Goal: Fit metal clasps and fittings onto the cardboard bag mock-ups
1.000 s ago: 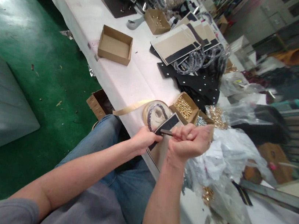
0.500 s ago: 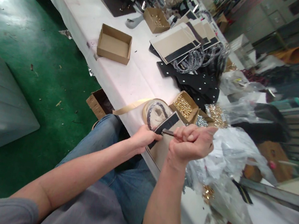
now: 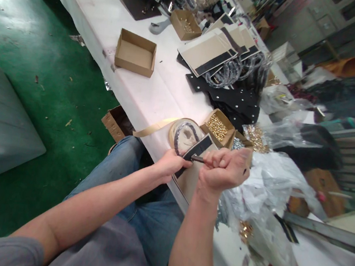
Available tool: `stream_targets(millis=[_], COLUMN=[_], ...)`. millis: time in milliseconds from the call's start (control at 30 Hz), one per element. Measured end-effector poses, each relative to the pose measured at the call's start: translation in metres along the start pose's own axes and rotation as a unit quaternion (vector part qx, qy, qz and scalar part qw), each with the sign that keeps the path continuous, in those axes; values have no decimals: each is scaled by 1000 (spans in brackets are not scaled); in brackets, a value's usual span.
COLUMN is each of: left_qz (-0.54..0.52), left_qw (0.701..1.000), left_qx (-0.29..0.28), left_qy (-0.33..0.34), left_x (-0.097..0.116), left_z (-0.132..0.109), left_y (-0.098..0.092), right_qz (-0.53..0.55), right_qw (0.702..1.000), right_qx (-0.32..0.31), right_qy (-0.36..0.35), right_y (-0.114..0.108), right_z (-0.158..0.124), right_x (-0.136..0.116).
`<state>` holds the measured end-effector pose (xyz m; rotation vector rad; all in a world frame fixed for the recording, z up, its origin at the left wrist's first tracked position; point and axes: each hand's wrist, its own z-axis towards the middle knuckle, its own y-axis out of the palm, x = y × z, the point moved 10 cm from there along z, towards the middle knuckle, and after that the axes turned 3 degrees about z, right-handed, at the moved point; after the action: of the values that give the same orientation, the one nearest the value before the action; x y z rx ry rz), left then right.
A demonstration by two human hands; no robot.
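Note:
My right hand (image 3: 224,170) is closed in a fist around a screwdriver (image 3: 197,158); its handle is hidden in the palm. The metal shaft points left, and its tip meets the black strip (image 3: 202,144) on a beige panel (image 3: 187,182). At the panel's near left edge, my left hand (image 3: 172,164) grips the panel by the strip, with the thumb on top close to the tip. What lies right under the tip is too small to make out. A roll of tape (image 3: 173,134) lies just beyond the panel, its loose end trailing left.
Beyond the hands stand a box of small gold fittings (image 3: 217,126) and an open cardboard box (image 3: 136,53). Stacked beige panels (image 3: 208,51) with clear cords lie above black studded pieces (image 3: 235,98). Plastic bags (image 3: 273,177) crowd the right side.
My right fist has shifted slightly left and turned a little, with the screwdriver's tip still on the strip. My left hand stays on the panel.

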<state>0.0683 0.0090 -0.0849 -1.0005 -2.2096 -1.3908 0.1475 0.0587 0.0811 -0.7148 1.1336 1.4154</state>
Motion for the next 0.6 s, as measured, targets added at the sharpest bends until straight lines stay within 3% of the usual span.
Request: stream_targets(millis=[300, 600], left_qz=[22, 11], left_qw=[1000, 1000], left_qx=[17, 18], left_qy=[-7, 2], left_x=[-5, -7], left_z=[1, -3], left_y=[-2, 3], right_qz=[8, 15], right_qw=[999, 1000], right_qx=[-20, 20], right_qy=[24, 3], right_y=[0, -14], right_z=[0, -14], right_x=[8, 7])
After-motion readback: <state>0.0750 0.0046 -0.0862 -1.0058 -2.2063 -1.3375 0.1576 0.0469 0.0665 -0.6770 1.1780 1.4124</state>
